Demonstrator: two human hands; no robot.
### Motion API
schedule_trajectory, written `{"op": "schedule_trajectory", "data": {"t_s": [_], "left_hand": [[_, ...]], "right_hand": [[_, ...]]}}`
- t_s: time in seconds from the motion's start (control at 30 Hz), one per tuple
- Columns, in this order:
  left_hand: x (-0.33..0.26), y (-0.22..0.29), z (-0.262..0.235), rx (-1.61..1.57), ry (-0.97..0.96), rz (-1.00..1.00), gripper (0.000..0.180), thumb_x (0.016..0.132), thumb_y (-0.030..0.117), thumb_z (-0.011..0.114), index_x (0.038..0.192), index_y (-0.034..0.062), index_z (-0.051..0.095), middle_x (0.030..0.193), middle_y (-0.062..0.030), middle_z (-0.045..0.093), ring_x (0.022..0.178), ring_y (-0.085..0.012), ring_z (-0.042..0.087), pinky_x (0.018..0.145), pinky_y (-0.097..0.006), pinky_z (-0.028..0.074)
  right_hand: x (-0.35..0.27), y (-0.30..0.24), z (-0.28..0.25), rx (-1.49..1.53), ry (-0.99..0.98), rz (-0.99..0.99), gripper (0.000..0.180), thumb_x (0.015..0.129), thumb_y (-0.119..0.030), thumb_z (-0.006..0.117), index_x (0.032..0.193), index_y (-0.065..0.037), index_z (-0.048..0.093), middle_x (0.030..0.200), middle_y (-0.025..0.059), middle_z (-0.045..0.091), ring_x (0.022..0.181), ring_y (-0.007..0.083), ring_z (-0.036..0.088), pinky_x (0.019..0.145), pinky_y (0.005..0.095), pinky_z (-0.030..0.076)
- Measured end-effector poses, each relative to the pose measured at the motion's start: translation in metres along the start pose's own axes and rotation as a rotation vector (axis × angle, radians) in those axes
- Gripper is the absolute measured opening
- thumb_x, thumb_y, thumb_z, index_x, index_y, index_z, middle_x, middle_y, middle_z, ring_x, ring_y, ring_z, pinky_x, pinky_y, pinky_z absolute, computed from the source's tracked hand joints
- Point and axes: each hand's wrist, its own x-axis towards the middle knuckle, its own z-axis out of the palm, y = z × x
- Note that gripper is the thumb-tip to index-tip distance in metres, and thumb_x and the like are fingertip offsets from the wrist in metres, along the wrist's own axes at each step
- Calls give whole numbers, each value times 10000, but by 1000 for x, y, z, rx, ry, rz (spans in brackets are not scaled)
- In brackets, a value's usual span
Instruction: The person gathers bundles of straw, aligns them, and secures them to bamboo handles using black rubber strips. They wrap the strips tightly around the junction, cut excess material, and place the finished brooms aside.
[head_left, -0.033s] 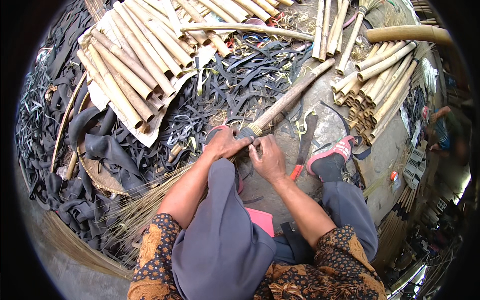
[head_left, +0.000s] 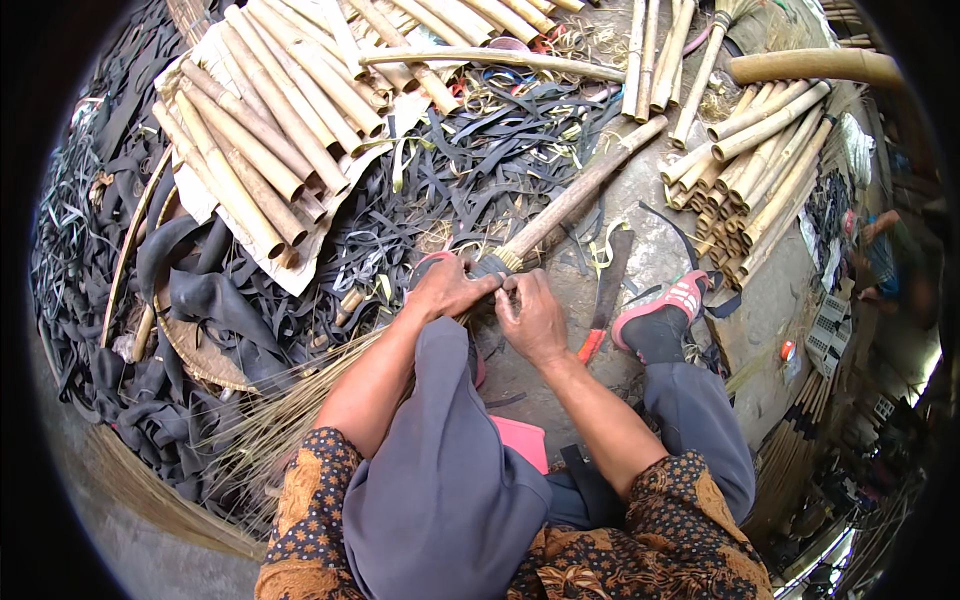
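Note:
A broom with a bamboo handle [head_left: 588, 188] lies slantwise in front of me, its long straw bristles [head_left: 300, 395] fanning out to the lower left under my left forearm. A dark rubber strip [head_left: 487, 267] is wound round the neck where the straw meets the handle. My left hand [head_left: 448, 290] is closed round the broom at this binding, its thumb pressing toward the strip. Close beside it, my right hand [head_left: 532, 318] has its fingers pinched together at the binding. Whatever lies between those fingertips is too small to make out.
Right of the broom lies a long knife [head_left: 613, 275] with a red handle. Black rubber strips [head_left: 480, 155] cover the ground ahead and left. Bamboo lengths [head_left: 265, 150] are stacked far left, with bundled handles [head_left: 750, 190] far right. A pink object [head_left: 522, 442] sits between my legs.

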Motion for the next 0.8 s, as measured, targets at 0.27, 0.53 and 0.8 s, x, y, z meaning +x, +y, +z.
{"op": "schedule_trajectory", "data": {"t_s": [0.27, 0.53, 0.8], "left_hand": [[-1, 1, 2, 13, 34, 57, 710, 838, 593, 697, 1142, -47, 741, 1044, -277, 746, 989, -348, 734, 890, -430, 540], [0, -2, 5, 53, 17, 68, 652, 880, 516, 716, 1251, -20, 702, 1094, -281, 737, 1067, -369, 723, 934, -428, 532], [-10, -6, -3, 3, 50, 197, 751, 846, 507, 767, 1331, -36, 583, 1114, -286, 719, 1051, -396, 713, 922, -447, 541]], "right_hand": [[-2, -17, 21, -135, 164, 86, 197, 863, -131, 704, 976, -45, 567, 957, 170, 564, 792, 405, 646, 677, 517, 549], [11, -2, 6, -257, 47, 36, 240, 859, -117, 697, 993, -28, 519, 960, 202, 543, 811, 438, 645, 684, 536, 549], [-4, 59, -32, -299, 35, 139, 372, 926, -203, 745, 1173, 5, 561, 1118, 224, 587, 1061, 418, 626, 882, 515, 525]]}}
